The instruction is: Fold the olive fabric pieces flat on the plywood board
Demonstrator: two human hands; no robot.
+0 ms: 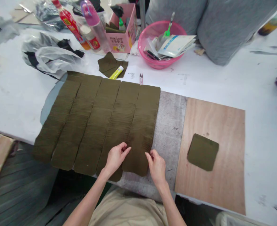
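Stack of cloth pieces (100, 110): dark olive, laid overlapping in five side-by-side columns, mostly covering the grey board (170, 125) and leaving bare a strip along that board's right edge. Near ends of the left columns reach the near edge of the surface (265, 141).

Left hand (116, 157): over the seam between the fourth and fifth columns, toward the near edge; thumb and forefinger nearly meet at the cloth. Right hand (157, 166): at the right side of the fifth column, thumb and forefinger curled close together at its edge. Cannot tell whether the fingers of either hand pinch a layer or only touch it; any gap between tips is small.

Single square piece (203, 153): flat on the wooden board (223, 125), nearer its left edge than its right, well apart from both hands.

Progress, as judged: four columns look fully laid out; the fifth is the one being handled, its layers fairly even, so the arranging appears well advanced. The single square lies outside the columns; its place in the work is unclear. No finished item identified.

Toward the far edge of the surface: yellow tube (116, 72) on a cloth scrap (108, 62); pink basin (150, 64) farther right.
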